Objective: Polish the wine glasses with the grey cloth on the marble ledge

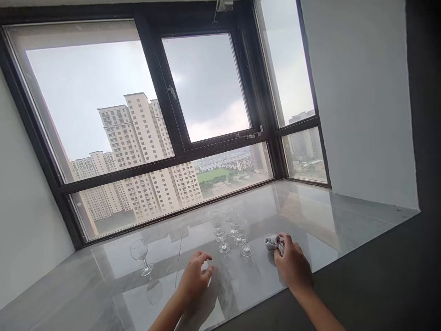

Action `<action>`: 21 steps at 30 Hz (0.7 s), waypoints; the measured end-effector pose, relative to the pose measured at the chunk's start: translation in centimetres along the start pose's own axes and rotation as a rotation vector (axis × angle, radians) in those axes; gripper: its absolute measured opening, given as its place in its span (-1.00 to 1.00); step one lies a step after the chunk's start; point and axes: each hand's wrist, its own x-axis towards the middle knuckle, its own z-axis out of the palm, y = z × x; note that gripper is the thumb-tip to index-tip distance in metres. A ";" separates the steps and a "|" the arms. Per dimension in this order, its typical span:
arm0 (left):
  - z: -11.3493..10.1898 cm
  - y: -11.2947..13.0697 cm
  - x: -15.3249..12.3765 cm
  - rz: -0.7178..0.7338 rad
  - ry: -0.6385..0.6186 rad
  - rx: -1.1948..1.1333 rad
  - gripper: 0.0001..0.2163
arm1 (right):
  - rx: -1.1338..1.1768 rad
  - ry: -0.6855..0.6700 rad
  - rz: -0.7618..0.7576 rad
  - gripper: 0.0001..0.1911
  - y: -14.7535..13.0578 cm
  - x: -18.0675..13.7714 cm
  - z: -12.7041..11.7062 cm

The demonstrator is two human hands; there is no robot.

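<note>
My right hand (294, 262) is closed on a crumpled grey-white cloth (273, 243), just above the glossy window sill (255, 280). My left hand (196, 278) hovers over the sill with fingers curved and apart, holding nothing. Beyond it and between my hands stands a cluster of several clear stemmed glasses (223, 247), upright and close together, partly overlapping one another. The nearest glass (246, 250) on the right of the cluster is closest to the cloth. Apart from these, a single stemmed glass (139, 252) stands to the left of my left hand.
Behind the sill is a dark-framed window (103, 177) with a handle (172, 92); tall buildings show outside. A white wall (361, 115) bounds the sill on the right, another wall (27, 220) on the left. The sill's front edge (253, 304) runs below my hands.
</note>
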 end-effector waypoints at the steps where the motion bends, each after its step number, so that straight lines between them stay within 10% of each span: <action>1: 1.0 1.4 0.7 0.034 -0.050 0.019 -0.64 | -0.003 -0.001 0.004 -0.69 0.0 0.0 0.0; 6: 3.3 4.5 3.3 -0.043 -0.187 0.170 -0.43 | 0.006 -0.028 0.019 -0.70 0.0 0.0 -0.1; 12: 1.0 4.2 1.8 0.000 -0.182 0.205 -0.58 | -0.007 -0.037 0.039 -0.70 -0.1 -0.1 -0.3; 21: -8.2 -5.4 -9.8 -0.157 -0.073 0.320 -0.60 | -0.016 -0.052 0.012 -0.68 0.0 -0.2 -0.4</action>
